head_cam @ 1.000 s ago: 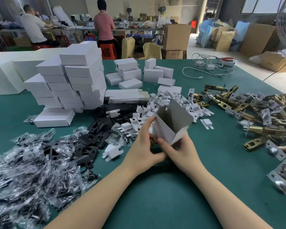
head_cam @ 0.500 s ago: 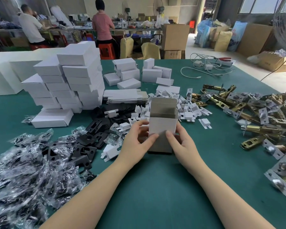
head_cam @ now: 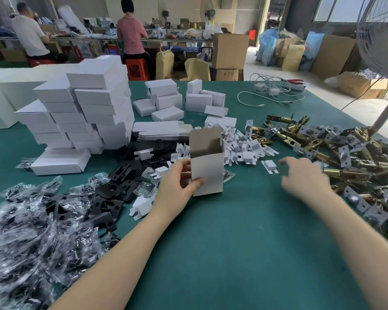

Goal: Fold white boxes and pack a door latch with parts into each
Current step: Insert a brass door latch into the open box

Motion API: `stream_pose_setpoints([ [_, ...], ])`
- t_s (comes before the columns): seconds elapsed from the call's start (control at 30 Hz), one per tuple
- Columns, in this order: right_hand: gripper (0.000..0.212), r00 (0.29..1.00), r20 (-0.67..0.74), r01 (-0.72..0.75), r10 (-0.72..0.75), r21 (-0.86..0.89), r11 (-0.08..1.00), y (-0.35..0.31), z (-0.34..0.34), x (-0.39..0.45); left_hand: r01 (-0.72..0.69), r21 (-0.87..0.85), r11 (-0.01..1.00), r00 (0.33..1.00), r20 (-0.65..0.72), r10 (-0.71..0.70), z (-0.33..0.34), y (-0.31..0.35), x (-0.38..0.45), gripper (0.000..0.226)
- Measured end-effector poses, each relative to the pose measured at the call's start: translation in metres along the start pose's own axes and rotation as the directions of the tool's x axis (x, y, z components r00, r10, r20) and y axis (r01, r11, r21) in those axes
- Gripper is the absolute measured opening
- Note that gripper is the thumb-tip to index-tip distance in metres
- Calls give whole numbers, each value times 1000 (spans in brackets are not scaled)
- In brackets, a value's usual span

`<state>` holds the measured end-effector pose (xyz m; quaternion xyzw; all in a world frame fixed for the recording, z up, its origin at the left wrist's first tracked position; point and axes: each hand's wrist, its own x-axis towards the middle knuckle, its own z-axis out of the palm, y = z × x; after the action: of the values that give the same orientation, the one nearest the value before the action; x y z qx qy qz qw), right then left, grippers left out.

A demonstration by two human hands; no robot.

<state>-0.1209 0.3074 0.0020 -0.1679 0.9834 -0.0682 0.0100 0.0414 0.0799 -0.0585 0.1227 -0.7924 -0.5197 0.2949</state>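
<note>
The box is matt white cardboard outside, dull grey-brown inside. The counter has a smooth matt green covering. The latches look like shiny brass-coloured metal with silvery plates, the bags are crinkly glossy clear plastic, and the black plates look matt.

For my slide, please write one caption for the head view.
Left hand holds an upright open white box while right hand reaches toward brass latches.
</note>
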Motion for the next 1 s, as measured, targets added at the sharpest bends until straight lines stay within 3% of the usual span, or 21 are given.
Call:
stream_pose_setpoints([
  [0.1, 48, 981, 192, 67, 3, -357, 932, 28, -21, 11, -25, 18, 1000, 1000, 9, 25, 3, 1, -5, 48],
  [0.17, 46, 949, 315, 168, 0, -505, 846, 44, -25, 15, -32, 17, 999, 999, 9, 32, 3, 0, -6, 49],
  [0.37, 27, 889, 361, 453, -281, -607, 654, 71, -27, 21, -27, -5, 1000, 999, 23, 27, 1, 0, -5, 46],
  [0.5, 18, 878, 302, 477, -372, -474, 740, 86, -36, 29, -33, 7, 999, 999, 23, 33, 1, 1, -5, 46],
  [0.67, 26, 929, 100, 366, -357, -81, 927, 99, -62, 39, -34, -27, 999, 999, 17, 34, 1, 8, -7, 48],
  [0.87, 30, 966, -38, 259, -258, 223, 940, 119, -60, 42, -14, -70, 997, 999, 46, 17, 1, 4, -9, 42],
  [1.0, 42, 971, -49, 233, -235, 424, 875, 153, -55, 49, 7, -79, 997, 997, 79, -1, 3, 2, -8, 41],
])
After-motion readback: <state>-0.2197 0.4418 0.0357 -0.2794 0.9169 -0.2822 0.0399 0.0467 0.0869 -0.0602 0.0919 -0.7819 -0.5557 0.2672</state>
